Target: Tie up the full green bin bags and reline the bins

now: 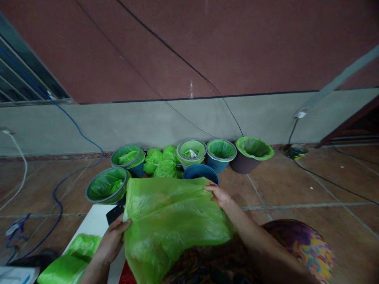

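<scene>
Nearest us: a patterned, multicoloured garment (304, 244) covers the person's lap and right arm. At lower left lies a flat pile of folded green plastic film (71, 260), at the near end of a white counter (94, 223).

Both hands hold a thin, translucent lime-green plastic bag (171, 221), spread wide between them above the lap and the counter's right edge. The left hand (111, 236) has its fingers (124, 225) closed on the bag's left edge. The right hand (220, 195) pinches the upper right edge, fingers (211, 187) together on the film. The bag hangs slack and crumpled below the grips. A small dark flat object (114, 213) lies on the counter just behind the left hand, partly hidden; we cannot identify it.

Step in hand, by our judgement: the bag is being spread by its edges. The film is limp, so any further handling calls for a firm hold on both edges.

Beyond, on the brown tiled floor (296, 189): an unlined blue round bin (199, 172) just behind the bag, and a grey-rimmed round bin with a green liner (106, 189) to its left. Further back are knotted green bag bundles (161, 161) and four more lined bins. A blue cable (63, 179) trails across the floor at left. The wall behind is grey below and red-brown above.
</scene>
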Demonstrator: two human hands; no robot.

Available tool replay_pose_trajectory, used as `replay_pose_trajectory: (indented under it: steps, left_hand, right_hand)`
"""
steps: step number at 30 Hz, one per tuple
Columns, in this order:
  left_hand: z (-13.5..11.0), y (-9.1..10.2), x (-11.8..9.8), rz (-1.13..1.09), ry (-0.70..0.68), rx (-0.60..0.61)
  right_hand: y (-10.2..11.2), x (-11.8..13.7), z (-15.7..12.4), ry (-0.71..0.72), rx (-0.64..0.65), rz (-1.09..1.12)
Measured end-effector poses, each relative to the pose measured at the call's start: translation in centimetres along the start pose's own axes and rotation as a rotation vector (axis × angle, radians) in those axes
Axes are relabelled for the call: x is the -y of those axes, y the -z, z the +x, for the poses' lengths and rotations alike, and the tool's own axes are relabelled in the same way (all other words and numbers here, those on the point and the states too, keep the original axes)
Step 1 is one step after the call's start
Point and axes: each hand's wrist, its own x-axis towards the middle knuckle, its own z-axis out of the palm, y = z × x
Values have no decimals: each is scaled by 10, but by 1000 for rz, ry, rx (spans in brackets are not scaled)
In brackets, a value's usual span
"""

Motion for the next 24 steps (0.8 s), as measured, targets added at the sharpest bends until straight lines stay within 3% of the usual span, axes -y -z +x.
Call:
replay_pose_trajectory:
  steps: [3, 7, 11, 17, 24]
  left_hand:
    - [18, -25, -20, -36, -137, 12]
    - [40, -68, -57, -83, -330, 24]
    - [50, -103, -86, -140, -435, 85]
    - [57, -137, -103, -171, -445, 155]
    - [65, -156, -111, -137, -472, 235]
  right_hand:
    - [21, 47, 2, 63, -35, 166]
    - [46, 113, -19, 197, -8, 105]
    - [69, 156, -42, 302, -65, 55]
    - [107, 174, -69, 368, -235, -9]
    - [122, 175, -92, 368, -253, -62]
